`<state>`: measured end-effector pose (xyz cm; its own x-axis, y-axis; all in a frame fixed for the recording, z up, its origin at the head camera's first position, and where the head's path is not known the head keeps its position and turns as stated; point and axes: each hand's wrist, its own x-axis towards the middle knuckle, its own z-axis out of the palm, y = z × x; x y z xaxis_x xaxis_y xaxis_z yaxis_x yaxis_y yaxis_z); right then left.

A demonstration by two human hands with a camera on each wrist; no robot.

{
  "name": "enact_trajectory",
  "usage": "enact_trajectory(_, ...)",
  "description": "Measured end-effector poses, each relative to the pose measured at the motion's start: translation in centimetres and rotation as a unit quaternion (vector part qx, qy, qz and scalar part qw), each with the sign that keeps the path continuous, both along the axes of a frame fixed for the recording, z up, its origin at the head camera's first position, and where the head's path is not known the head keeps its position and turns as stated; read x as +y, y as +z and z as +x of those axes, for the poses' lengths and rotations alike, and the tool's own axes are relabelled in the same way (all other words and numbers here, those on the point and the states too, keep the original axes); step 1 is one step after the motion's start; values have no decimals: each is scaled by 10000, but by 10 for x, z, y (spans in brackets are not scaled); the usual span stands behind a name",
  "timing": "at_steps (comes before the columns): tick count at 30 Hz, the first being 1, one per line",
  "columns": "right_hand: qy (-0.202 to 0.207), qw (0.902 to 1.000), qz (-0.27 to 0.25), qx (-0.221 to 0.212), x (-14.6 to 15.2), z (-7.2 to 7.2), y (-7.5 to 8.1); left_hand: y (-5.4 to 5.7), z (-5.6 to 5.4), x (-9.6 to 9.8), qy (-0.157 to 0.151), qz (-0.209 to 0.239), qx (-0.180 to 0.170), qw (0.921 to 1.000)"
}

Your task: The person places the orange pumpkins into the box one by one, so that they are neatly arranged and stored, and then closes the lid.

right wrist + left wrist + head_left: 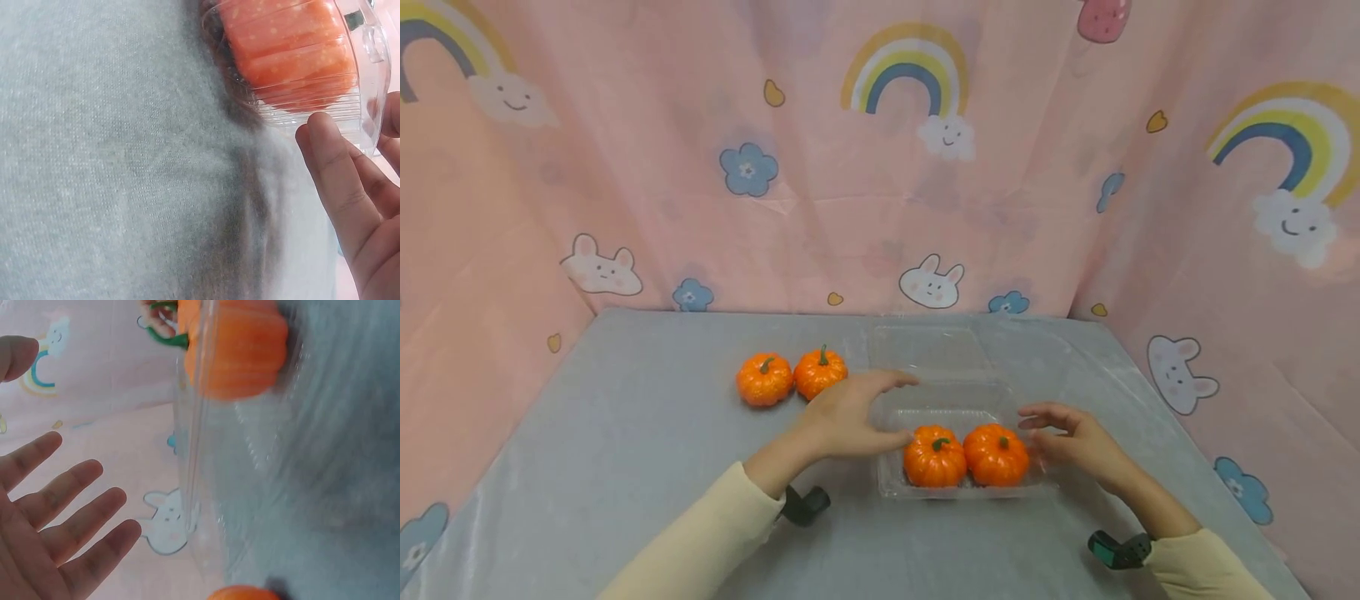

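Note:
A clear plastic clamshell box (891,487) lies open on the grey table, its lid (932,350) folded flat behind it. Two small orange pumpkins (934,457) (996,454) sit side by side inside. My left hand (857,412) hovers at the box's left side, fingers straight and spread (69,512), holding nothing. My right hand (1060,433) is at the box's right end with relaxed fingers; one fingertip (325,134) touches the box wall (350,115). In the wrist views a boxed pumpkin (240,350) (294,44) shows through the plastic.
Two more orange pumpkins (764,379) (820,372) stand loose on the table left of the lid. The grey cloth-covered table (625,433) is walled on three sides by a pink patterned curtain (820,208).

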<state>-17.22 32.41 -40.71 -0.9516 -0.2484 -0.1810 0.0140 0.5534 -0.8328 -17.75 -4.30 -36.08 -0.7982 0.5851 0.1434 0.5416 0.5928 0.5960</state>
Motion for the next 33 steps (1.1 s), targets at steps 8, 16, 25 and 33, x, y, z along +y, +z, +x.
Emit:
enact_trajectory(8, -81, 9999, -3, -107, 0, 0, -1, 10, -4, -18, 403, -14, 49, 9992)
enact_trajectory(16, -54, 9999, -18, -142, 0, -2, 0, 12, -9, -36, 540, 184, 62, 9984)
enact_trajectory(25, -44, 9998, 4, -178, 0, -2, 0, 12, -14, -55, 930, 208, 33, 9954)
enact_trajectory(33, 6, 9999, 5, -131, 0, -2, 1, 15, -21, -74, 1229, -172, 343, 9917)
